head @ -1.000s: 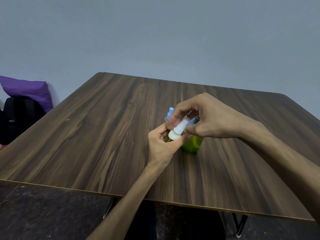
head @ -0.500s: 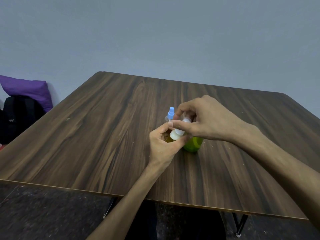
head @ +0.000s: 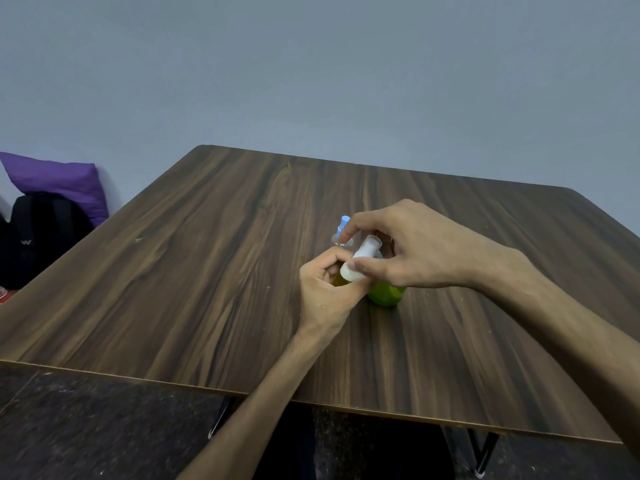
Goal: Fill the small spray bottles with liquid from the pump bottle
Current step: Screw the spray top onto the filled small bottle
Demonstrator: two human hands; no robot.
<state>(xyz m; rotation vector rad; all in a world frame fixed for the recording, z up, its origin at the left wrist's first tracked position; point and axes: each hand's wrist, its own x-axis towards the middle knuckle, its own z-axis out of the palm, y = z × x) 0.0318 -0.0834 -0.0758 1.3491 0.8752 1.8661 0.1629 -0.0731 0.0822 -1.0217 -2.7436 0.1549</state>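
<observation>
My left hand (head: 327, 289) grips a small spray bottle with yellowish liquid, mostly hidden in the fist, with its white spray head and clear cap (head: 362, 259) sticking out, tilted to the right. My right hand (head: 412, 247) pinches that white spray head between thumb and fingers. Behind the hands stands a second small spray bottle with a blue nozzle (head: 343, 227). A green pump bottle (head: 385, 294) stands on the table under my right hand, only its lower body visible.
The dark wooden table (head: 207, 271) spreads wide around the bottles. A black backpack (head: 38, 233) and a purple cushion (head: 59, 178) lie on the floor at the far left, against the grey wall.
My right hand's fingers have shifted on the white spray head, and the clear cap shows again, tilted right. Both hands stay at the same spot on the table.
</observation>
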